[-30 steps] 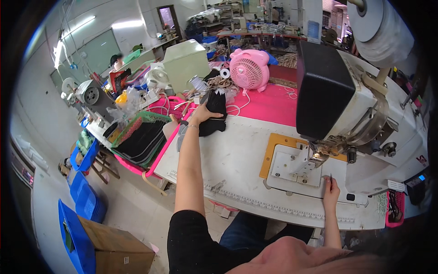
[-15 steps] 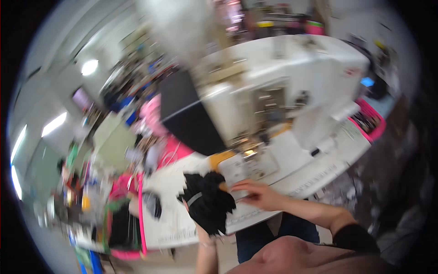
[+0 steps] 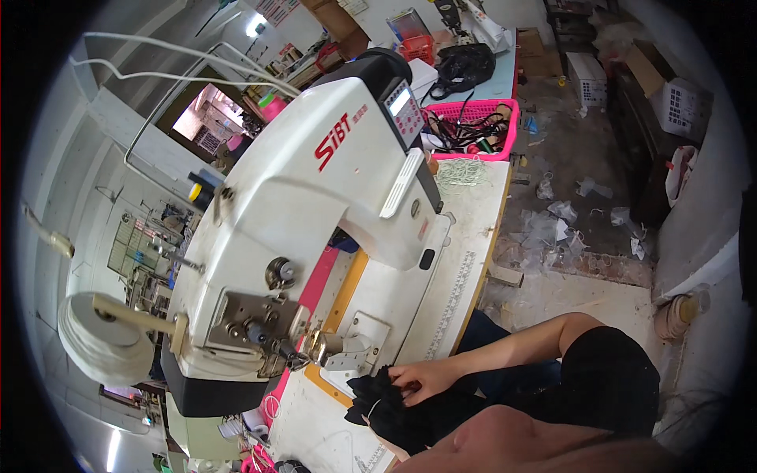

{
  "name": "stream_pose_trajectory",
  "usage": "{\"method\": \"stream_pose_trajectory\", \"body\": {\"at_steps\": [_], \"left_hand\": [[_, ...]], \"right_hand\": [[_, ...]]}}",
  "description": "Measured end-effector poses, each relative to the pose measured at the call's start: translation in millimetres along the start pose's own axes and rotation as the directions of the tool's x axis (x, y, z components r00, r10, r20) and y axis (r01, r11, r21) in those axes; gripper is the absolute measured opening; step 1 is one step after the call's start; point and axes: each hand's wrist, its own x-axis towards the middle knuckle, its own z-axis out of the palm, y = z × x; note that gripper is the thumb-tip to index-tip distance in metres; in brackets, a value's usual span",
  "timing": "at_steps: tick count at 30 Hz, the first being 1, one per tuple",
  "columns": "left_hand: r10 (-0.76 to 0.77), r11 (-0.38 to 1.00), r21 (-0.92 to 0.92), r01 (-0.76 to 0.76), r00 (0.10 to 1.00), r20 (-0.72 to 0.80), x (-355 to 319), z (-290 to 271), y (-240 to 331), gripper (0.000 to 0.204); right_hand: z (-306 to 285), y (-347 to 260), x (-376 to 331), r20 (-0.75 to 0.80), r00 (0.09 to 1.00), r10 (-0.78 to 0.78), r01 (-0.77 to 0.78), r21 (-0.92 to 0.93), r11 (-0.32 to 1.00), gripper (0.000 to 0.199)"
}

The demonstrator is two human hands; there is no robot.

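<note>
A bundle of black fabric pieces (image 3: pixel 369 398), with a thin pale band across it, is held close to my body near the front edge of the sewing table. Curled fingers of my right hand (image 3: pixel 426 381) grip the top of the bundle. My left hand (image 3: pixel 388 446) supports it from below; only a strip of skin shows, and the fingers are hidden by the cloth. Just beyond the bundle are the needle area and metal plate (image 3: pixel 345 361) of a large white industrial sewing machine (image 3: pixel 292 181).
A pink basket (image 3: pixel 511 134) of cords and spools stands on the table behind the machine. A white thread cone (image 3: pixel 102 339) is at the left. Plastic scraps (image 3: pixel 552 229) litter the floor at right, near cardboard boxes (image 3: pixel 587 79) and a wall.
My view has swung to the right, bringing the machine's control panel and the floor into sight. My right hand, its fingers extended beside the bundle before, now grips its top.
</note>
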Motion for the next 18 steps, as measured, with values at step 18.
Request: {"method": "stream_pose_trajectory", "body": {"at_steps": [18], "left_hand": [[0.26,0.821,-0.546,-0.17,0.961,0.09,-15,18,67,0.051]], "right_hand": [[-56,-48,-1,0.22,0.976,0.005,0.113,-0.524,0.844,0.015]]}}
